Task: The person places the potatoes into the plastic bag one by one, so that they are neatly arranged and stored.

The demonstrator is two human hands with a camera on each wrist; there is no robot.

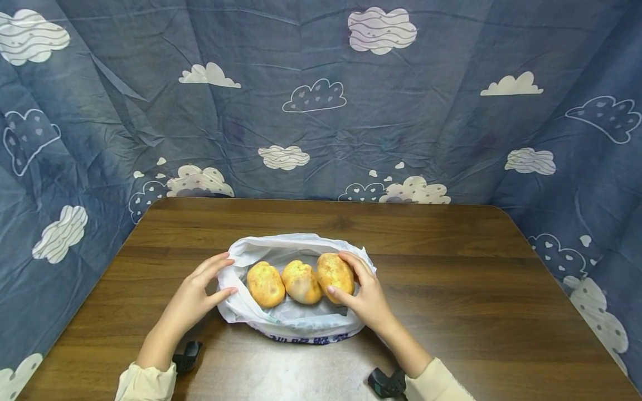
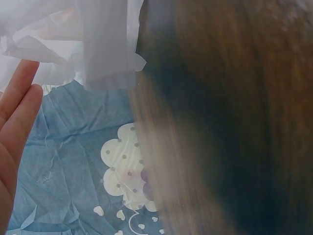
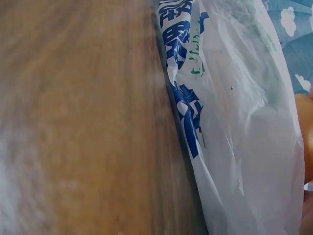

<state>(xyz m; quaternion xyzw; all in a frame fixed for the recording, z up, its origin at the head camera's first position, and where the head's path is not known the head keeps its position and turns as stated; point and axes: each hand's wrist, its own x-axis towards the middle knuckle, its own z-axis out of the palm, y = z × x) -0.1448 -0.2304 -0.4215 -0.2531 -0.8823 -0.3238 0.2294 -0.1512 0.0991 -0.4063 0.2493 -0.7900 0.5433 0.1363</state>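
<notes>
A white plastic bag (image 1: pixel 241 320) with blue printed characters lies on the table, its mouth spread wide. Three potatoes sit in a row inside it: a left potato (image 1: pixel 266 284), a middle potato (image 1: pixel 302 282) and a right potato (image 1: pixel 334 277). My right hand (image 1: pixel 368 295) grips the right potato, thumb on its near side and fingers on its far right. At the bag's left rim, my left hand (image 1: pixel 193 295) rests with fingers and thumb spread apart. In the left wrist view its straight fingers (image 2: pixel 22 105) touch the white plastic. The right wrist view shows mostly the bag's printed side (image 3: pixel 244 147).
Brown wooden table (image 1: pixel 451 278) extends around the bag on all sides. A blue cloth with white clouds (image 1: pixel 321 133) hangs behind and along both sides of it. Black wrist devices (image 1: pixel 188 356) are worn under both forearms, close above the table.
</notes>
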